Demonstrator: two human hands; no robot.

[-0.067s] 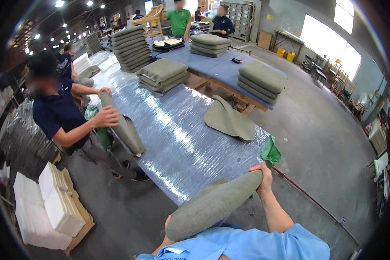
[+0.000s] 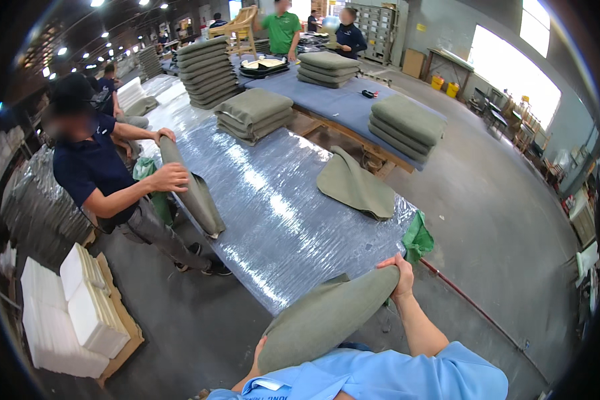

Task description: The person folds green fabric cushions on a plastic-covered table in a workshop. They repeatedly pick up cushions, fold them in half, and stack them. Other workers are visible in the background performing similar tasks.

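Note:
A grey-green fabric cushion (image 2: 330, 320) stands tilted on edge against the near end of the table, close to my body. At its lower left end my left hand (image 2: 257, 357) grips it, with most of the fingers hidden behind the fabric. My right hand (image 2: 400, 277) clasps the upper right end, fingers over the top edge. A flap of the same fabric shows behind it. Farther up the table lies a limp, folded grey-green cover (image 2: 357, 185). Across at the left edge, a co-worker handles another grey-green cushion (image 2: 197, 197) with both hands.
Plastic film covers the table (image 2: 267, 220). Beyond are cushion stacks (image 2: 253, 113) and a second blue-topped table (image 2: 340, 110). Green cloth (image 2: 418, 238) hangs at the near right corner, by a red pole (image 2: 470, 299). White foam blocks (image 2: 90, 307) stand on the left floor.
My right fingers have shifted slightly over the cushion's end, and the cushion tilts a little differently. The co-worker's near hand has moved slightly along the other cushion.

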